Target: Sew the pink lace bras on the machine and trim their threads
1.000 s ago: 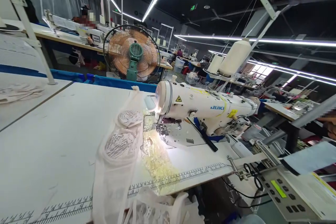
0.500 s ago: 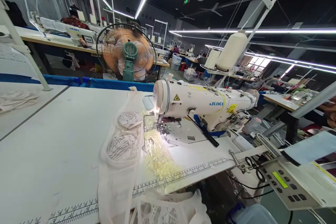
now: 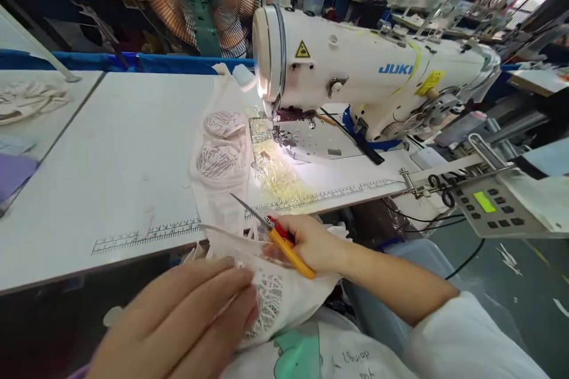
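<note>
My right hand is closed on yellow-handled thread snips, blade pointing up and left, just below the table's front edge. My left hand lies low in the foreground with fingers together on a pale lace garment piece in my lap. A chain of similar lace cups trails across the white table to the needle of the white Juki sewing machine.
A standing fan is behind the table. The machine's control panel sits at the right edge. More lace pieces lie at far left. Printed rulers run along the table's front edge. Other workstations stand in the background.
The camera has tilted down. Both my hands have come into view: the right holding the snips, the left on the lace piece in my lap.
</note>
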